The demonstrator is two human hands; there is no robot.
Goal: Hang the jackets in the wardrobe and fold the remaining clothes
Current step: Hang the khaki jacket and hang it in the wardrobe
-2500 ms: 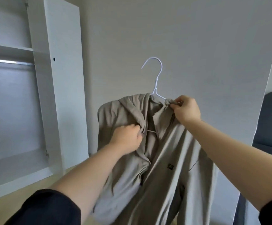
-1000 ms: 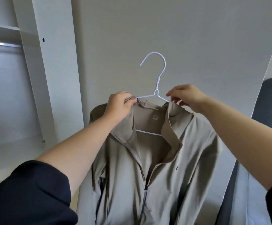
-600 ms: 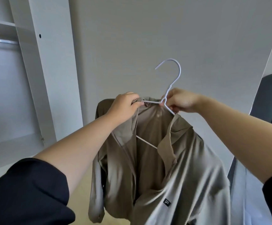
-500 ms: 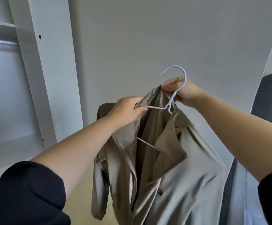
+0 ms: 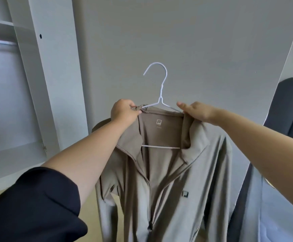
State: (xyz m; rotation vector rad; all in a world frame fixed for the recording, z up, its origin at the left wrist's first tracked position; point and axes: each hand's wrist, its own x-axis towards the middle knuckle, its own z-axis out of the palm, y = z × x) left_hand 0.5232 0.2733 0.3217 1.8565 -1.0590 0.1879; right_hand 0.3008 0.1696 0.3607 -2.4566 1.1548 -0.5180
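We hold up a taupe zip jacket (image 5: 168, 180) on a white wire hanger (image 5: 160, 95), left hand (image 5: 124, 113) and right hand (image 5: 197, 111) each pinching its collar.

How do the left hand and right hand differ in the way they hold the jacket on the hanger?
The left hand is curled tight, pinching a bunch of collar on the jacket, while the right hand lies flatter along the other shoulder with fingers extended. Both grip at the arms of the white hanger, level with each other.
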